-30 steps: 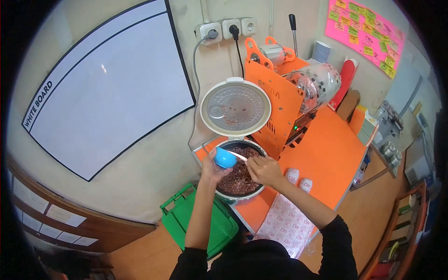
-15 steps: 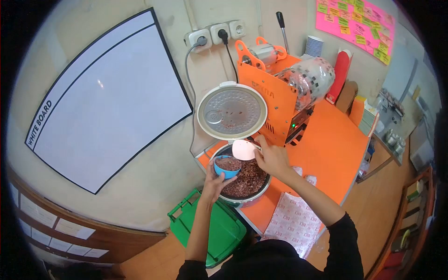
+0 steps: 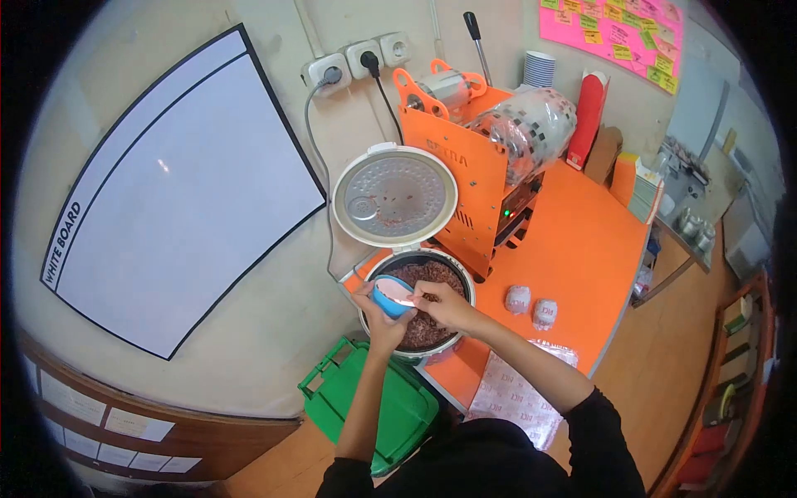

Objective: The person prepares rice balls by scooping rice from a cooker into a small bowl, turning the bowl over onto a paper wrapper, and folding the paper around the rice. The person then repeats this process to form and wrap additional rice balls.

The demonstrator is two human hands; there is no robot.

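Note:
Over the open rice cooker my left hand holds a small blue bowl, tilted, its fingers wrapped around the side. My right hand grips a pale rice paddle by its handle. The paddle's flat blade lies across the bowl's mouth and hides most of what is inside. Reddish-brown rice fills much of the dark inner pot below both hands. Behind them the cooker's lid stands raised, with a few reddish bits stuck to it.
Two wrapped bundles sit on the orange table, right of the cooker. Printed wrapping paper lies at the near edge. An orange cup-sealing machine rises behind. Below left stands a green lidded bin.
The paddle has moved down and left onto the bowl's mouth, and the bowl now tilts. The view has shifted, and both wrapped bundles now show fully beside my right forearm.

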